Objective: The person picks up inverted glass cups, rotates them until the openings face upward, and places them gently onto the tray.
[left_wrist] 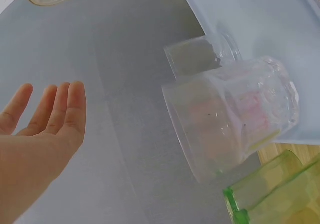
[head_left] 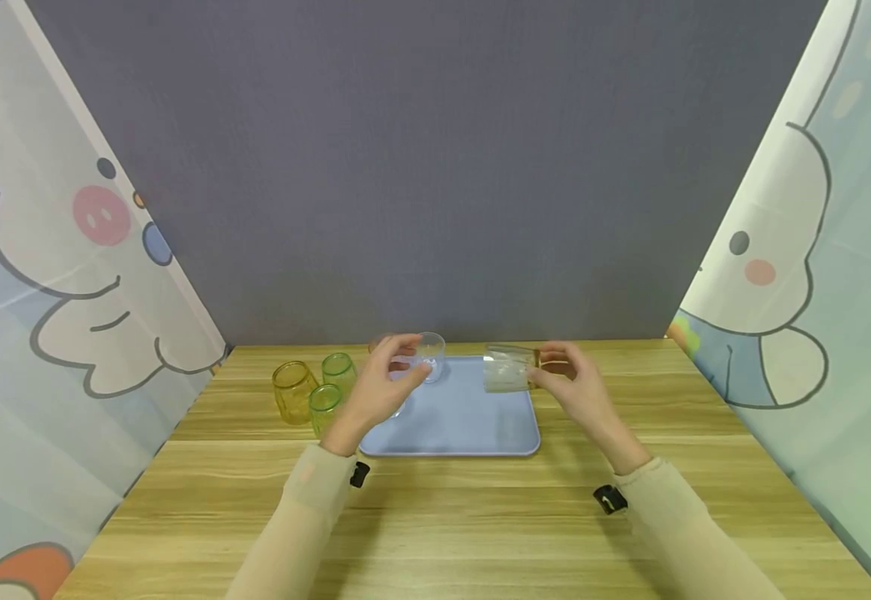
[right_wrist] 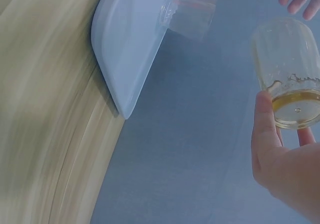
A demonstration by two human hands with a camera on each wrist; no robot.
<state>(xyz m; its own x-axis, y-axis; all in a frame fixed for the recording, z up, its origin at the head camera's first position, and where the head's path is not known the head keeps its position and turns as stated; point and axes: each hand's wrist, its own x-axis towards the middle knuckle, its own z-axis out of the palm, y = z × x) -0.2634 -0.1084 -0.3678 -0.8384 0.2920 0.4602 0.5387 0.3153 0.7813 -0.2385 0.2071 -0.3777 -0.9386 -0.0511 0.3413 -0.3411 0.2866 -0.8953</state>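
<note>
My right hand [head_left: 578, 387] grips a pale amber glass [head_left: 508, 369] by its base and holds it on its side above the right part of a light blue tray [head_left: 473, 429]. In the right wrist view the thumb and fingers pinch the darker base of this amber glass [right_wrist: 287, 59]. My left hand [head_left: 384, 387] hovers over the tray's left side, fingers gently bent, with nothing in it, as the left wrist view of the hand [left_wrist: 47, 139] shows. Behind its fingertips, a clear glass [head_left: 435, 346] stands on the tray. Another clear glass [left_wrist: 215, 119] is nearer the left wrist camera, mostly hidden in the head view.
Left of the tray stand a yellow glass [head_left: 294, 396] and two green glasses, one behind [head_left: 339, 371] and one in front [head_left: 324, 402]. A grey panel [head_left: 435, 167] rises behind the wooden table [head_left: 465, 525]. Patterned curtains hang at both sides.
</note>
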